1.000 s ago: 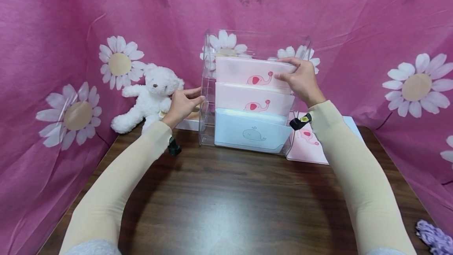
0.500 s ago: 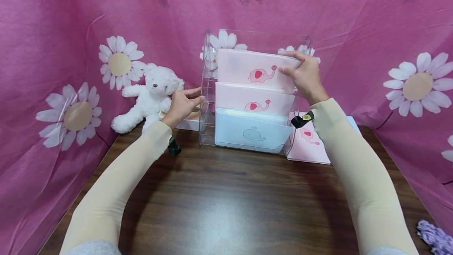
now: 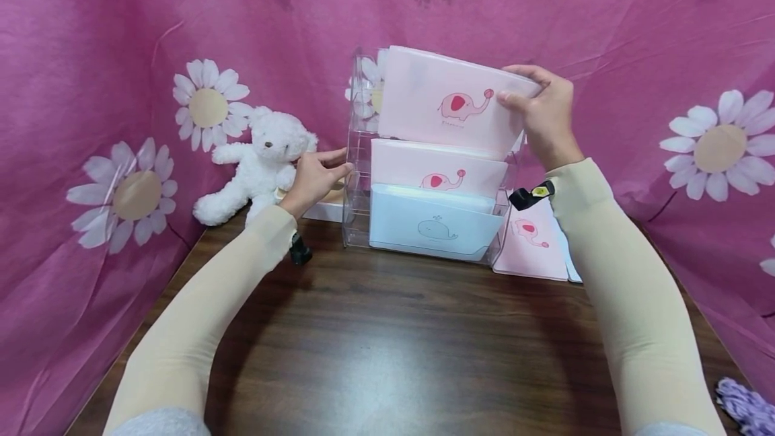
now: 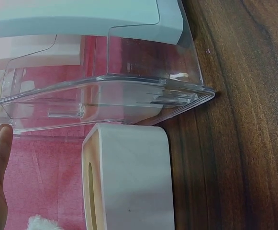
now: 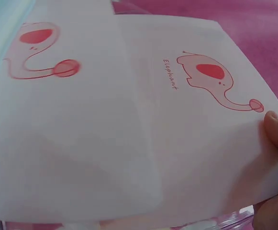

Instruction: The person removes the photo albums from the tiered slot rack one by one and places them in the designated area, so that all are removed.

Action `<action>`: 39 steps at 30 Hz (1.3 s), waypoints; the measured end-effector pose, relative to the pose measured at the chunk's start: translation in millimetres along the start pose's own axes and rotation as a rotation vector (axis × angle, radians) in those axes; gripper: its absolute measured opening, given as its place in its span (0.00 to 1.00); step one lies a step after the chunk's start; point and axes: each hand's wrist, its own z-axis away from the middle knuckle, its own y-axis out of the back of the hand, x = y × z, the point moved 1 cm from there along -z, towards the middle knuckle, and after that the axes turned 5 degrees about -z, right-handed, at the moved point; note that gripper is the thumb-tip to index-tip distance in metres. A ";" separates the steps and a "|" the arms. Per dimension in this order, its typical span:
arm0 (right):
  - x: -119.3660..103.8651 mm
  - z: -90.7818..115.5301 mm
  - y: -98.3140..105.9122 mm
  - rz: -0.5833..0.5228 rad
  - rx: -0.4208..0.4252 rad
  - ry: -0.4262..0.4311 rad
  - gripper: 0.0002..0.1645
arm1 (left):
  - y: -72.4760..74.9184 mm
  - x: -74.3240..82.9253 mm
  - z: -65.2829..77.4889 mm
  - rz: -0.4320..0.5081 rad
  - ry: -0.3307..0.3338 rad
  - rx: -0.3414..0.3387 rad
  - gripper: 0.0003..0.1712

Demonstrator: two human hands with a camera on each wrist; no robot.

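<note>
Folder (image 3: 454, 86), pink, tilts at upper centre of frame, lower edge behind second folder (image 3: 438, 165) in clear rack (image 3: 358, 221). Probably light, bendy, slick; hold by top corner. Right hand (image 3: 549, 110) pinches it there; left hand (image 3: 313, 182), fingers straight, touches rack.

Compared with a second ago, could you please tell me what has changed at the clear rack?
The right hand, keeping its grip, has lifted the rear pink elephant folder upward and a little rightward; its top edge now slopes down to the right. The left hand stays at the clear rack; the lower pink folder and blue whale folder remain in place.
</note>
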 end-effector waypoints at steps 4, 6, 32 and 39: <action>-8.0 -1.3 1.5 -0.115 0.031 0.008 0.23 | 0.0 0.3 0.2 -0.002 0.002 -0.001 0.28; -11.5 -1.3 2.8 -0.161 0.045 0.004 0.23 | 0.3 0.4 0.1 -0.002 0.003 -0.001 0.28; -5.8 28.7 6.6 -0.498 0.046 -0.175 0.27 | -0.8 1.2 0.7 -0.014 0.007 -0.004 0.28; 13.4 48.3 5.7 -0.428 -0.023 -0.220 0.27 | 0.1 1.7 1.8 -0.013 0.012 -0.011 0.28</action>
